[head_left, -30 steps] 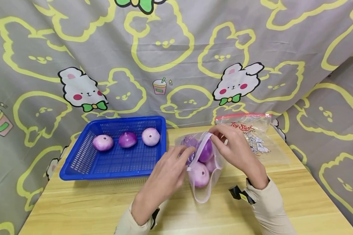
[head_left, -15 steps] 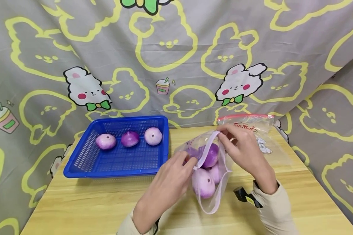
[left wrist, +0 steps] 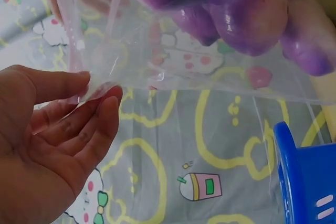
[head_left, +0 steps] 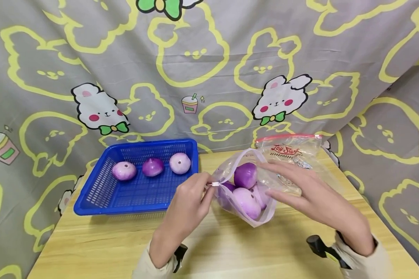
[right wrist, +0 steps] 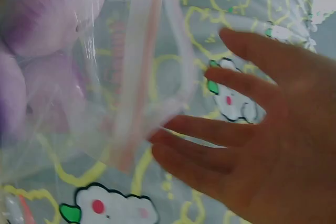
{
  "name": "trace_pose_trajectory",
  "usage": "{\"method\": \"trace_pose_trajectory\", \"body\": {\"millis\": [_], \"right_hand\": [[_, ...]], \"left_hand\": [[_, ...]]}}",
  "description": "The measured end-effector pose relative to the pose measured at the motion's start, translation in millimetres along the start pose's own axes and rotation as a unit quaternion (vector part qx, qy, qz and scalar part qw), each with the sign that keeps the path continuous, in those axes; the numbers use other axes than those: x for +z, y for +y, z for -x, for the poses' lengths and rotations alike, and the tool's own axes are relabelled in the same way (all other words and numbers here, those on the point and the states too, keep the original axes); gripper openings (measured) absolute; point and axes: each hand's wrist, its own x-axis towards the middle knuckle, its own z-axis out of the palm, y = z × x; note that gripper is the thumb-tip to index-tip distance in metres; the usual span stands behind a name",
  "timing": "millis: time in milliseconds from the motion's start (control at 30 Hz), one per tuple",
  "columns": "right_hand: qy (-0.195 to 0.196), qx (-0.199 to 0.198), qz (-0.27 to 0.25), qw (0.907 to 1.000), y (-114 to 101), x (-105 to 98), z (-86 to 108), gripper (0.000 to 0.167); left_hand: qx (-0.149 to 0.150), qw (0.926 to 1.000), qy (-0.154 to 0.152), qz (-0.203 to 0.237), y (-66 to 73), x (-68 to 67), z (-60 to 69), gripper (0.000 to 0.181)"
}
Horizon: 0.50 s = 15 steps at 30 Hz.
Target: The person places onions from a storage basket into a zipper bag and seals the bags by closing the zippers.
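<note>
A clear zip bag [head_left: 256, 223] lies on the table with its mouth spread wide toward me. Several purple onions [head_left: 246, 201] are inside it. My left hand [head_left: 185, 209] pinches the left corner of the mouth at the white slider [head_left: 214, 184]; in the left wrist view thumb and fingertips close on the plastic edge [left wrist: 94, 92]. Beside the right edge of the bag is my right hand [head_left: 310, 193], fingers extended and spread. In the right wrist view those fingers [right wrist: 199, 148] reach to the bag's zip strip [right wrist: 136, 77]; whether they touch it is unclear.
To the left stands a blue basket [head_left: 132, 211] with three purple onions [head_left: 153, 167] in a row. Another zip bag [head_left: 289, 141], with a red zip and printed lettering, lies flat at the back right. Behind the wooden table [head_left: 108, 248] hangs a patterned curtain [head_left: 209, 46].
My right hand has let go of the bag's mouth and moved right, its fingers straightening. The mouth has spread wider, showing the onions more fully. My left hand has shifted slightly left with its corner.
</note>
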Motion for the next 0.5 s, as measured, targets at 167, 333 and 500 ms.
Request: {"method": "trace_pose_trajectory", "body": {"millis": [167,333,500], "right_hand": [[-0.111,0.019,0.043,0.9927,6.6,-5.5,13.0,0.064],[-0.101,0.010,0.048,0.9937,18.2,-1.8,5.4,0.038],[0.039,-0.040,0.052,0.9971,25.9,-5.8,-1.1,0.015]], "left_hand": [[-0.022,0.9990,0.023,0.031,-5.4,-6.7,-1.8,0.010],[-0.044,0.9973,0.052,0.028,-11.4,-11.3,-1.6,0.008],[-0.061,0.9936,0.091,0.029,-19.0,-18.5,-2.2,0.008]]}}
